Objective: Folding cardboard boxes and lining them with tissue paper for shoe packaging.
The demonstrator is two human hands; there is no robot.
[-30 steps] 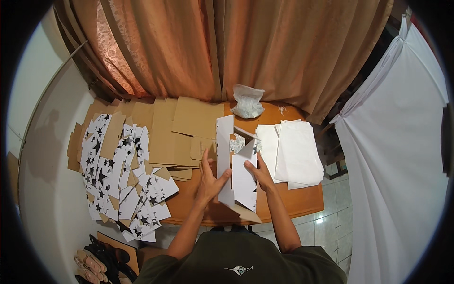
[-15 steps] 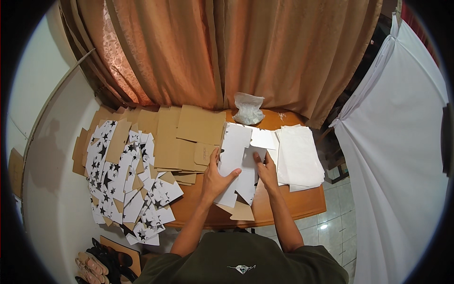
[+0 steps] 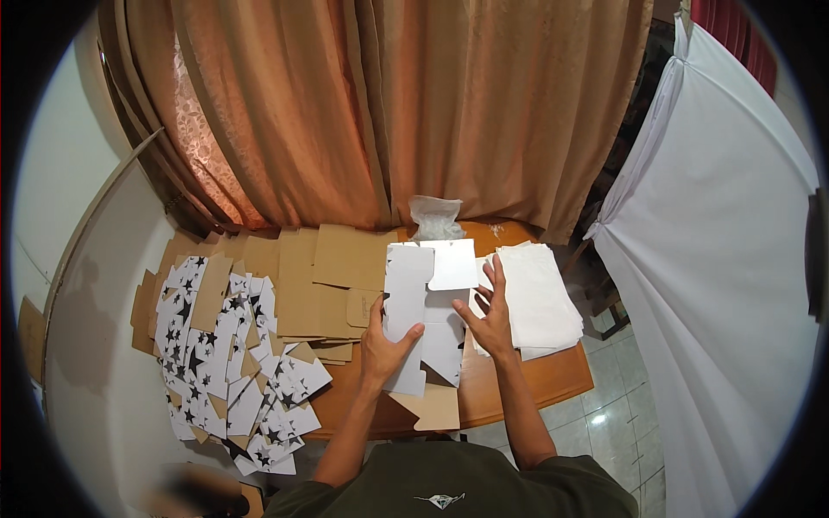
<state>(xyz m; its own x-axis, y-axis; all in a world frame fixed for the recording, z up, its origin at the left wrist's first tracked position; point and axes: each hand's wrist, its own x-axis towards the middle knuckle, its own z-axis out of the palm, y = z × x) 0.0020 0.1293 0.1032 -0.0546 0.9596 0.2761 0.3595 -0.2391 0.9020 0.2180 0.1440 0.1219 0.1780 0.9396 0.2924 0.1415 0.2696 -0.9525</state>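
Observation:
In front of me is a partly folded cardboard box blank [image 3: 408, 281], white on the inside, with tabs along its edges. Its far right flap [image 3: 452, 264] looks bright, and a brown flap [image 3: 436, 408] sticks out at the near end. My left hand [image 3: 386, 350] grips the blank's left panel, thumb on top and fingers around the outer edge. Just off the right side hovers my right hand [image 3: 490, 318], fingers spread and holding nothing; whether its thumb brushes the panel is hard to tell.
White sheets [image 3: 542, 298] are stacked on the wooden table [image 3: 527, 380] at right. Brown cardboard blanks [image 3: 315, 302] and star-printed blanks [image 3: 194, 354] pile up at left. A clear plastic bag [image 3: 435, 217] sits at the back, before brown curtains [image 3: 484, 112].
My right hand has released the blank's right side and spread its fingers. The left hand keeps its hold. The view has shifted, so the table appears lower.

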